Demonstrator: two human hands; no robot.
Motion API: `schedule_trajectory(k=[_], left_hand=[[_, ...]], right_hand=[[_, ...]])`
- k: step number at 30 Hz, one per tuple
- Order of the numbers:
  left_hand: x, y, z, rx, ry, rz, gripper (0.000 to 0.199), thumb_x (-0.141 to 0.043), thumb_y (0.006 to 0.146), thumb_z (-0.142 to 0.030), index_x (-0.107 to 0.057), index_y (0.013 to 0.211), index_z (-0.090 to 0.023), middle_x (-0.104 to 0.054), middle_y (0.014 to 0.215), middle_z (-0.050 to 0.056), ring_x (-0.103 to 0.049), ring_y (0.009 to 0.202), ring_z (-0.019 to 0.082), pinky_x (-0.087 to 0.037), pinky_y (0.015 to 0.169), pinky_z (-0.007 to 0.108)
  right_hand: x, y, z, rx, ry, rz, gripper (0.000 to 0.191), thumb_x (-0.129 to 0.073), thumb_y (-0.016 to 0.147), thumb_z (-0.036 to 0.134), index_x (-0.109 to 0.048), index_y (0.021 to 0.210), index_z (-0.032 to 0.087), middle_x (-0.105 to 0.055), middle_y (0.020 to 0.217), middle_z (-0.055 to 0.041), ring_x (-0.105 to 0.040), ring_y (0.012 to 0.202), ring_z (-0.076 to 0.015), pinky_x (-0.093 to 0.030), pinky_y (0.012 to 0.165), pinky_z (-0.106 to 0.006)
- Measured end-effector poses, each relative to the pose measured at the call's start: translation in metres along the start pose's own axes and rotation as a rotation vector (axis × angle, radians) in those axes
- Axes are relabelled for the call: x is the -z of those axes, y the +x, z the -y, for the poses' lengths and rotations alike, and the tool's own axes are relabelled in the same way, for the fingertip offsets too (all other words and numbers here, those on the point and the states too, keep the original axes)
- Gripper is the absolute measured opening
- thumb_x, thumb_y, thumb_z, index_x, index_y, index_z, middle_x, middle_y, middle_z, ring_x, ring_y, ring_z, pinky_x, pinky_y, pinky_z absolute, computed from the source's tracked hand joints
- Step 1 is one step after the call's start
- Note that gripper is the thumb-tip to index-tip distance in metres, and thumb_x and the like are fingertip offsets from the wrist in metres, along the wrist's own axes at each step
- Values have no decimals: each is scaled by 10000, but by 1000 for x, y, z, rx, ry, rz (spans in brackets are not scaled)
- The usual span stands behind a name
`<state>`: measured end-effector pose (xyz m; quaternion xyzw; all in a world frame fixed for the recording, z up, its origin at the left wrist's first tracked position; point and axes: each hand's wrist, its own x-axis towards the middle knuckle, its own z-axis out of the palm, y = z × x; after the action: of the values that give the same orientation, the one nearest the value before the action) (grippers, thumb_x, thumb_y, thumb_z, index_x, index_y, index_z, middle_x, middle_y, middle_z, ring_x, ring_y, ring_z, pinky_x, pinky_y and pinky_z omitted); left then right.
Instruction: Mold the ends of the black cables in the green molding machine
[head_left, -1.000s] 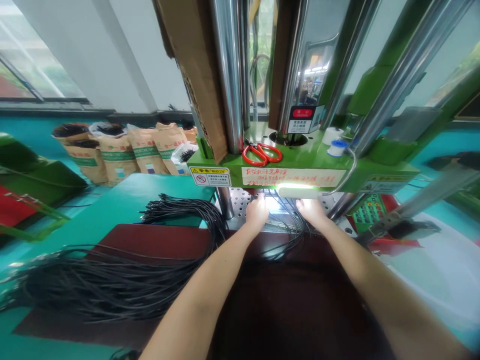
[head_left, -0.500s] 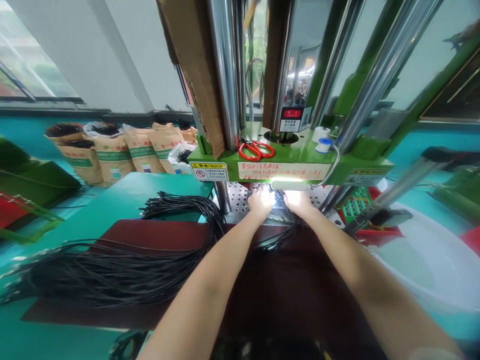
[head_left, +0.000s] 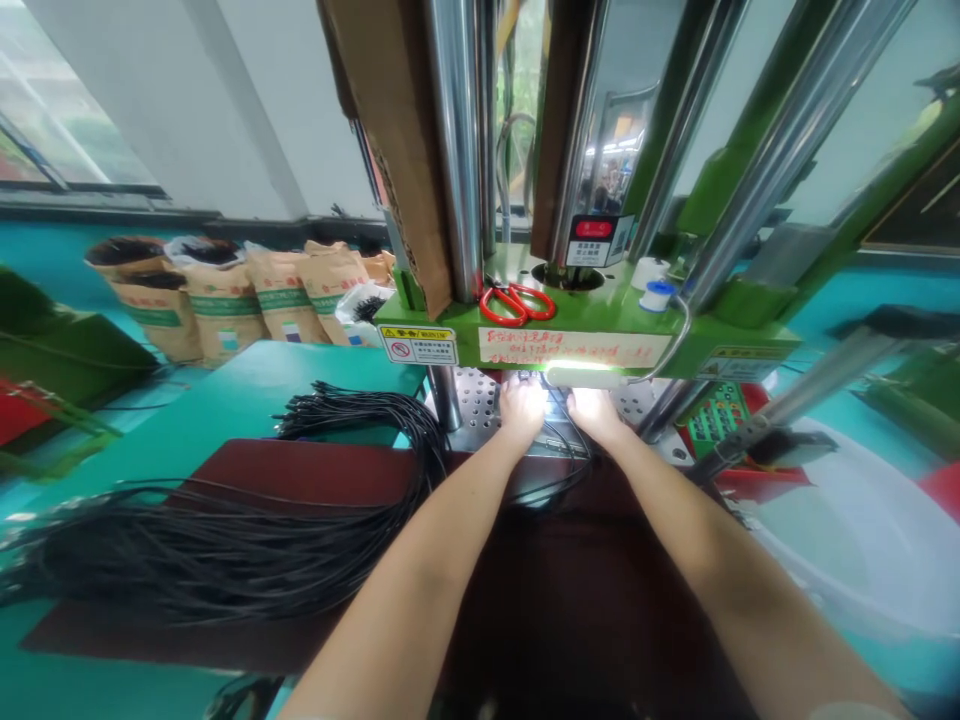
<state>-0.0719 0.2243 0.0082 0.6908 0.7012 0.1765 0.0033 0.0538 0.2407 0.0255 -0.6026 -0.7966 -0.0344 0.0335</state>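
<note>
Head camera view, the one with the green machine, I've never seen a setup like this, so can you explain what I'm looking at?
There is no robot: a camera on a person's head looks forward and down past their own bare arms. The green machine looks like an upright press. Red-handled scissors and a blue and white spool lie on its ledge. Below the bright lamp, the left hand and right hand work over a metal bed, thin black cables between them; glare hides what the fingers grip. On the left, a big bundle of black cables lies across a dark red board.
</note>
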Motion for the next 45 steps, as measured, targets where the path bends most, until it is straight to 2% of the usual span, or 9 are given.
schedule_trajectory(k=[6, 9, 13, 20, 27, 32, 36, 41, 45], left_hand=[[3, -6, -10, 16, -13, -118, 338, -378, 837, -301, -558, 1069, -134, -558, 1081, 130, -444, 1044, 258, -346, 857, 363], [-1, -10, -16, -25, -45, -86, 352, -393, 835, -341, -582, 1023, -112, -596, 992, 136, -453, 1015, 255, -332, 868, 370], [-3, -8, -17, -42, -36, -33, 286, -394, 826, -232, -619, 942, -100, -633, 871, 131, -480, 952, 247, -321, 864, 385], [-2, -3, -15, -38, -44, -50, 291, -350, 843, -171, -631, 901, -119, -631, 855, 122, -474, 955, 246, -323, 854, 366], [-5, 2, -15, -35, -59, -38, 269, -364, 844, -174, -625, 894, -130, -630, 871, 112, -476, 953, 240, -324, 854, 360], [-7, 5, -15, -22, -55, -54, 250, -394, 827, -165, -616, 933, -116, -626, 883, 107, -478, 969, 236, -333, 855, 353], [-4, 5, -18, -17, -44, -86, 277, -365, 841, -158, -613, 959, -124, -611, 932, 118, -468, 997, 247, -337, 856, 384], [0, 5, -15, -92, -28, -122, 306, -357, 851, -178, -593, 1040, -131, -593, 1022, 124, -447, 1049, 258, -327, 884, 400], [0, 0, 2, -228, -24, -112, 321, -376, 861, -251, -549, 1115, -159, -544, 1173, 91, -426, 1109, 224, -302, 943, 357]], right_hand=[[2, -3, -3, 105, -2, -50, 361, -302, 871, 183, -585, 1086, 116, -610, 1094, -151, -562, 989, -242, -395, 847, -331], [0, -8, -3, 202, -10, -60, 368, -311, 880, 199, -536, 1164, 129, -607, 1100, -138, -556, 998, -223, -386, 869, -325], [-5, -7, -1, 261, -39, -68, 357, -328, 878, 189, -533, 1151, 84, -598, 1101, -165, -546, 1009, -235, -381, 882, -338], [-12, 5, 8, 264, -50, -97, 348, -283, 898, 185, -589, 1038, 97, -628, 1007, -143, -574, 923, -208, -409, 819, -304], [-22, 9, 7, 223, -38, -121, 331, -319, 887, 221, -574, 1054, 91, -628, 987, -158, -576, 900, -233, -411, 784, -320], [-19, 14, 5, 194, -12, -151, 337, -305, 877, 200, -609, 978, 96, -630, 970, -161, -572, 885, -239, -400, 808, -334], [-15, 11, 5, 190, -1, -170, 331, -327, 854, 150, -590, 1045, 89, -618, 1026, -165, -557, 932, -235, -397, 817, -330], [-13, 4, 0, 218, 8, -197, 383, -265, 904, 223, -573, 1084, 83, -611, 1058, -167, -550, 975, -222, -375, 856, -333], [-15, 2, -10, 282, 13, -191, 401, -286, 909, 301, -558, 1110, 87, -606, 1081, -169, -531, 1034, -226, -350, 890, -335]])
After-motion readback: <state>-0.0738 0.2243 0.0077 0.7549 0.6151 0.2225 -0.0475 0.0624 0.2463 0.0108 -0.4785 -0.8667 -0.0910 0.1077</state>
